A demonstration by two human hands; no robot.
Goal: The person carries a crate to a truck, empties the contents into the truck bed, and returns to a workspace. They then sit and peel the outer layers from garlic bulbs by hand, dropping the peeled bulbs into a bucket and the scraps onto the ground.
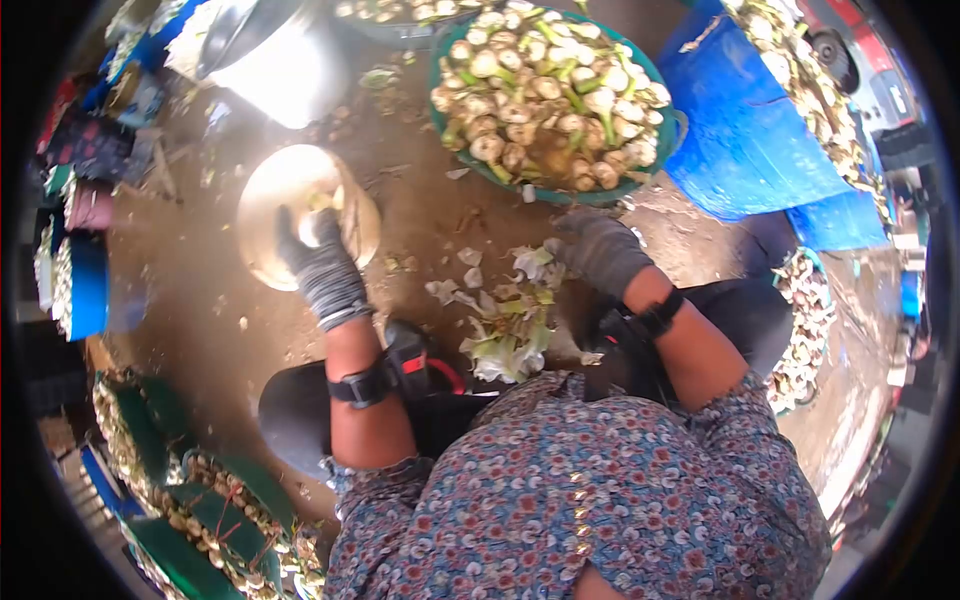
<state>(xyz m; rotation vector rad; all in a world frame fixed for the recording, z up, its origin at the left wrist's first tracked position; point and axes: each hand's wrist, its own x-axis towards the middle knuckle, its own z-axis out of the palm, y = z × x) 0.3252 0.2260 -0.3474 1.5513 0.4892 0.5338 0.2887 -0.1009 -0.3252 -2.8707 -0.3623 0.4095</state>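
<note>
My left hand [318, 262], in a grey glove, reaches over a cream-coloured bucket [262, 240]. Its fingers are apart, and a pale garlic bulb [322, 202] shows just beyond the fingertips, inside the bucket. My right hand [606, 252], also gloved, is by my knee, below a green basin [440, 95] heaped with garlic bulbs [560, 90] on short green stems. The right fingers look curled and slightly blurred; what they hold, if anything, is hidden. Between my hands, a pile of peeled leaves and skins [510, 320] lies on the floor.
Large blue tubs [745, 130] with more bulbs stand at upper right. A shiny metal container [265, 60] is at upper left. Green containers [215, 520] of bulbs stand at lower left, a blue bucket [88, 285] at far left, and another full basin [800, 330] beside my right knee.
</note>
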